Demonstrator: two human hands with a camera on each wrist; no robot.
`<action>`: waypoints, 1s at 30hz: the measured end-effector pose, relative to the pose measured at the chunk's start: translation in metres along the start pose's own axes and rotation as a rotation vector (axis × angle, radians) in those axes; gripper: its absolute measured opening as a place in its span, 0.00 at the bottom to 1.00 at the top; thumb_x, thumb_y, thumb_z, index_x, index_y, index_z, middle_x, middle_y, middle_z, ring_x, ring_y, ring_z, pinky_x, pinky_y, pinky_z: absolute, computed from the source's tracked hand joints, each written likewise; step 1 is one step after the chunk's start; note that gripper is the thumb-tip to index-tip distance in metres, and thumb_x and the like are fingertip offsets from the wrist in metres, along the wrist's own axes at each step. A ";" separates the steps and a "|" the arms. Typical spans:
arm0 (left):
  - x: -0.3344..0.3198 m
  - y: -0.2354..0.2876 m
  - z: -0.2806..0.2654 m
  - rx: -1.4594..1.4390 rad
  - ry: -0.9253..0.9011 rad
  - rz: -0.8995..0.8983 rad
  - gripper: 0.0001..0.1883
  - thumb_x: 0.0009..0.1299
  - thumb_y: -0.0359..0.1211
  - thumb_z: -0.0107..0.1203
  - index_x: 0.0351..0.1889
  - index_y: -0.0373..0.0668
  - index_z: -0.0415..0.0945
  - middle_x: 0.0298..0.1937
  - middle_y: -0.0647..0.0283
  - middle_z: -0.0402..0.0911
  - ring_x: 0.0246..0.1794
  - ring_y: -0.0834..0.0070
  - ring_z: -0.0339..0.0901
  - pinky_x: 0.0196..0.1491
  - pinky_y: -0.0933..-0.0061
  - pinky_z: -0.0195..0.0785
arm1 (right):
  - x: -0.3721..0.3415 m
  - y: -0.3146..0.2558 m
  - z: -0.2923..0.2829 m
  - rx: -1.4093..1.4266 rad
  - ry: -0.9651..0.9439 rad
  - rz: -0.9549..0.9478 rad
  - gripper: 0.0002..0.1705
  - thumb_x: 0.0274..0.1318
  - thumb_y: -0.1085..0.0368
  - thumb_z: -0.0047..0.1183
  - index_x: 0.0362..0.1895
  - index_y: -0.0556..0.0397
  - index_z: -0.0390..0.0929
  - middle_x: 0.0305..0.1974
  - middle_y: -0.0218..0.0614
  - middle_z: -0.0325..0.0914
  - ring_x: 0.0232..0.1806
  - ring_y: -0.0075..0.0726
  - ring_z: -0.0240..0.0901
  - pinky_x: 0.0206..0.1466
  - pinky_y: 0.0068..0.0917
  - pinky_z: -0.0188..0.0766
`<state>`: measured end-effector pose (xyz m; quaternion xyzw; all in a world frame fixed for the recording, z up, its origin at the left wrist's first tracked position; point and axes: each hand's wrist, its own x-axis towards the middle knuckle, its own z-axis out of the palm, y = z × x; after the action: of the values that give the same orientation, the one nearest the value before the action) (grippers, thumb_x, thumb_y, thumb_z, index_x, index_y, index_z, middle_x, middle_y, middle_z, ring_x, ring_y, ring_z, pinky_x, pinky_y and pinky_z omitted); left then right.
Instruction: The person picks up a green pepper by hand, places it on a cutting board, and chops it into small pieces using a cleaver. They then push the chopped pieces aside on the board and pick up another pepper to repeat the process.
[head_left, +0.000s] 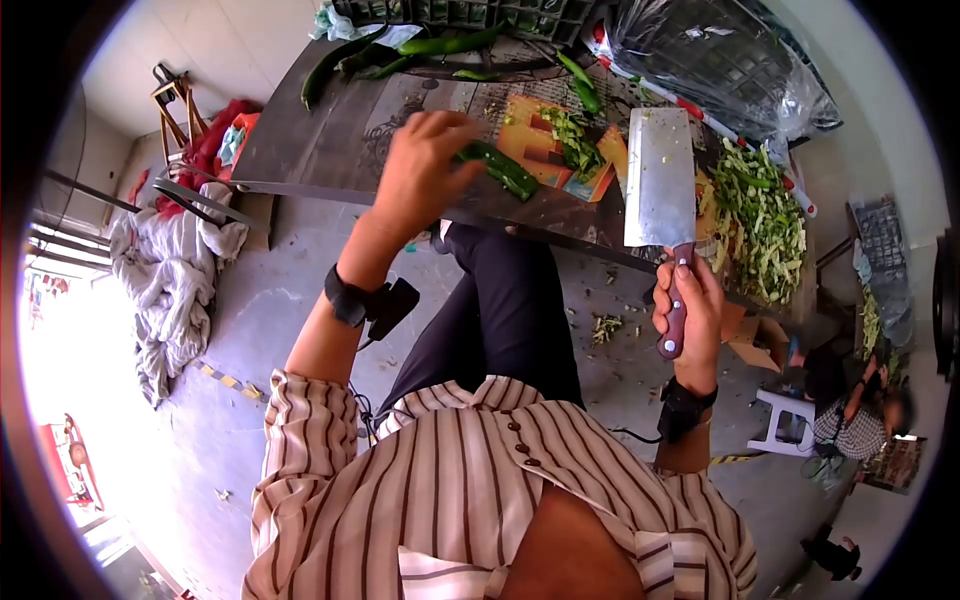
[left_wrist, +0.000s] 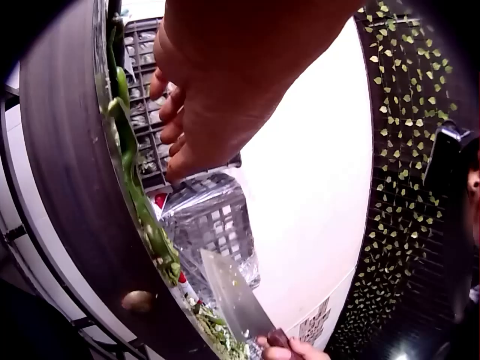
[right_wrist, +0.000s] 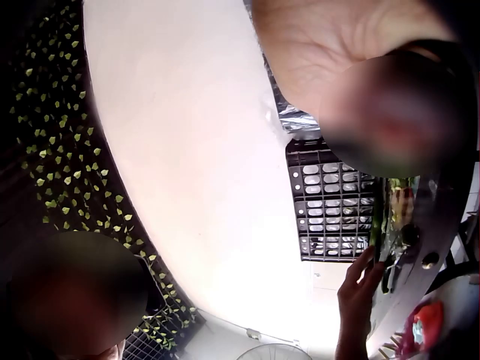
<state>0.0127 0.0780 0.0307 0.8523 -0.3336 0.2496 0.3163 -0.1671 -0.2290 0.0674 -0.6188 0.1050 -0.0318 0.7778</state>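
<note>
Striped shirt (head_left: pixel 440 470) nearest. Right hand (head_left: pixel 700 312) clamped round cleaver (head_left: pixel 659 180) handle (head_left: pixel 673 335); left hand (head_left: pixel 423 165) loose, holding nothing, near green pepper (head_left: pixel 512 176) on counter (head_left: pixel 300 155). Pepper likely light, crisp, slick; best pinned mid-length. Cleaver probably blade-heavy.

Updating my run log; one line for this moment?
right hand: holds cleaver | left hand: near green pepper | chopped greens: right of cleaver

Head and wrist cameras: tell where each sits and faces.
Head: on the head, facing down-forward at the table; left hand, right hand, shirt and trousers show.
Left wrist: worn there, facing past the left hand to a crate; part of right hand shows.
Right wrist: worn there, facing the wall and crate; both hands partly show.
Head and left wrist share the cleaver.
</note>
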 end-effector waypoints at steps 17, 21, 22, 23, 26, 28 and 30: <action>-0.009 0.033 0.060 0.000 0.108 -0.140 0.14 0.59 0.37 0.64 0.43 0.49 0.81 0.43 0.69 0.79 0.46 0.67 0.72 0.49 0.67 0.62 | 0.068 -0.039 0.046 -0.567 -0.262 -0.021 0.10 0.69 0.62 0.47 0.42 0.56 0.66 0.24 0.27 0.67 0.15 0.16 0.64 0.14 0.18 0.64; -0.009 0.033 0.061 -0.025 0.133 -0.139 0.11 0.59 0.37 0.64 0.39 0.50 0.82 0.41 0.71 0.79 0.46 0.69 0.73 0.49 0.68 0.61 | 0.082 -0.044 0.063 -0.759 -0.325 0.052 0.12 0.68 0.61 0.48 0.43 0.58 0.67 0.20 0.25 0.66 0.14 0.16 0.63 0.14 0.18 0.62; -0.009 0.033 0.061 -0.024 0.133 -0.139 0.10 0.59 0.37 0.63 0.38 0.50 0.82 0.41 0.72 0.79 0.46 0.70 0.73 0.49 0.68 0.61 | 0.085 -0.045 0.066 -0.843 -0.359 0.052 0.13 0.68 0.61 0.48 0.44 0.59 0.68 0.18 0.25 0.66 0.13 0.16 0.63 0.14 0.18 0.62; -0.009 0.033 0.061 -0.032 0.135 -0.145 0.10 0.59 0.37 0.63 0.38 0.50 0.82 0.41 0.72 0.79 0.46 0.70 0.73 0.49 0.68 0.61 | 0.088 -0.048 0.071 -0.850 -0.359 0.058 0.13 0.68 0.61 0.48 0.44 0.59 0.68 0.18 0.25 0.66 0.13 0.16 0.63 0.14 0.18 0.62; -0.008 0.034 0.060 -0.019 0.135 -0.121 0.09 0.58 0.37 0.64 0.36 0.50 0.82 0.40 0.73 0.78 0.46 0.70 0.73 0.49 0.68 0.61 | 0.095 -0.052 0.081 -0.935 -0.419 0.081 0.12 0.68 0.62 0.49 0.45 0.59 0.67 0.21 0.24 0.66 0.15 0.14 0.62 0.15 0.18 0.61; -0.008 0.035 0.059 -0.018 0.154 -0.121 0.10 0.58 0.38 0.64 0.37 0.50 0.81 0.39 0.71 0.77 0.46 0.69 0.73 0.50 0.67 0.61 | 0.099 -0.053 0.085 -1.016 -0.449 0.064 0.11 0.68 0.62 0.49 0.44 0.59 0.68 0.19 0.24 0.65 0.14 0.14 0.62 0.14 0.18 0.61; -0.008 0.036 0.061 -0.022 0.160 -0.132 0.11 0.58 0.39 0.64 0.38 0.51 0.81 0.39 0.71 0.77 0.46 0.69 0.73 0.50 0.67 0.61 | 0.101 -0.054 0.089 -1.023 -0.451 0.067 0.11 0.68 0.62 0.49 0.43 0.59 0.69 0.19 0.24 0.66 0.14 0.14 0.62 0.14 0.18 0.61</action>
<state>-0.0057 0.0182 -0.0024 0.8463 -0.2531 0.2917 0.3670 -0.0459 -0.1746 0.1265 -0.9052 -0.0421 0.1810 0.3823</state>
